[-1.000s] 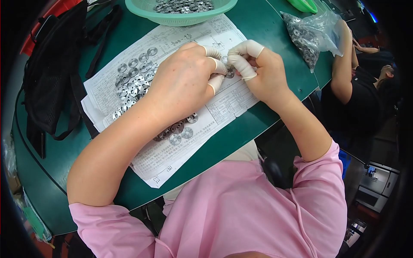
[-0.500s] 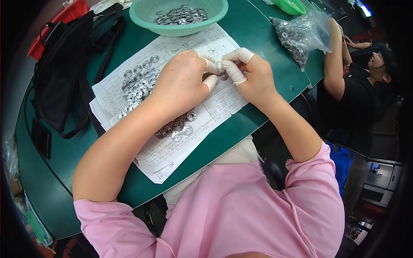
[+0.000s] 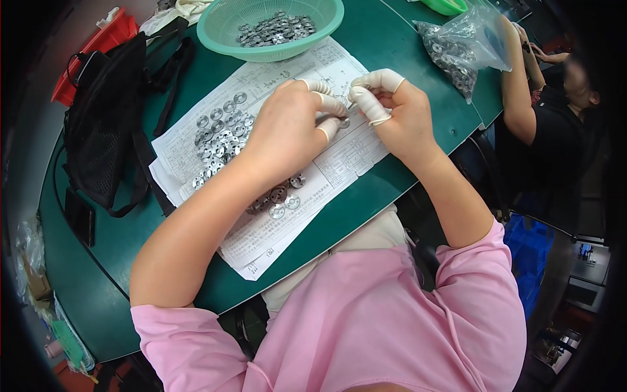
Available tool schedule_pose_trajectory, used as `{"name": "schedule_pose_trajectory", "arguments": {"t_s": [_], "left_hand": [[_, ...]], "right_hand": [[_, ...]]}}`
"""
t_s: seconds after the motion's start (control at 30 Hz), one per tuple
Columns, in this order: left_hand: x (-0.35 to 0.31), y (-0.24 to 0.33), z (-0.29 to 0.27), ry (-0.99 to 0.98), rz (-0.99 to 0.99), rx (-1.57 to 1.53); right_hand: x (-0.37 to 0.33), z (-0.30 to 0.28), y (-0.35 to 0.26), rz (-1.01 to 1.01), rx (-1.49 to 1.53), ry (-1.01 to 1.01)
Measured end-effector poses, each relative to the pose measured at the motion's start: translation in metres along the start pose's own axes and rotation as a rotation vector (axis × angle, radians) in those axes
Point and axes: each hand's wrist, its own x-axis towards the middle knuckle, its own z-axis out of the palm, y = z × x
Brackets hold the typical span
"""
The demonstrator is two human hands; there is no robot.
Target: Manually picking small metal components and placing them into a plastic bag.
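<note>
Small round metal discs with holes (image 3: 223, 145) lie in a cluster on printed paper sheets (image 3: 356, 157), partly hidden by my left forearm. My left hand (image 3: 287, 127), white finger cots on its fingertips, is closed over the sheets and pinches one metal disc (image 3: 345, 122), whose edge shows past the thumb. Just right of it, my right hand (image 3: 401, 111), also in finger cots, has thumb and index finger pinched together. Whatever it holds there is too small to make out. More discs (image 3: 285, 199) lie below my left wrist.
A green plastic basin (image 3: 208, 40) of discs stands at the far side of the green table (image 3: 366, 42). A clear bag of discs (image 3: 457, 62) lies far right, near a seated person (image 3: 555, 124). At left are a black bag (image 3: 104, 130) and a red bin (image 3: 91, 55).
The whole view has shifted slightly. My hands have drawn a little apart, and the disc that was between both hands' fingertips is now at my left fingertips.
</note>
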Motion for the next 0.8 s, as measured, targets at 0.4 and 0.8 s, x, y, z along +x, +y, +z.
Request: {"name": "schedule_pose_trajectory", "arguments": {"t_s": [0.4, 0.8], "left_hand": [[-0.004, 0.000, -0.008, -0.083, -0.112, -0.080], [-0.003, -0.001, -0.009, -0.050, -0.116, -0.125]], "right_hand": [[0.002, -0.001, -0.003, 0.120, 0.153, -0.169], [0.006, 0.000, -0.001, -0.198, -0.109, -0.216]]}}
